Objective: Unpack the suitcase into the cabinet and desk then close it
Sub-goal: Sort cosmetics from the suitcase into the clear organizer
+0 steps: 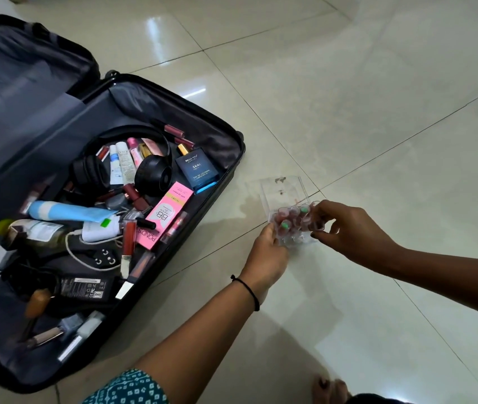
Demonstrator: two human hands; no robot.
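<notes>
The tiled floor (348, 83) fills the right and top of the frame, glossy with glare patches. The open suitcase (226, 170) takes up the left half; its lid in the upper left is cut off by the frame edge, and its lower corner runs off the bottom left. Inside the lower shell lies a jumble, much of it blurred toward the lower left, where several tubes and a dark adapter can barely be separated. Clearer near the middle are black headphones (150, 170), a dark blue cologne box (198, 170), a pink BB cream box (167, 212) and a light blue tube (65, 212).

On the floor just right of the suitcase sits a clear plastic organiser (285, 189); its transparent walls are hard to trace against the tiles. Its near end holds small round-topped items, reddish and green, too smeared to identify. The left hand (265, 253), a black band at its wrist, grips the organiser's near left corner. The right hand (354, 231) pinches its near right edge with curled fingers. Toes (329, 387) show at the bottom edge, partly cut off.
</notes>
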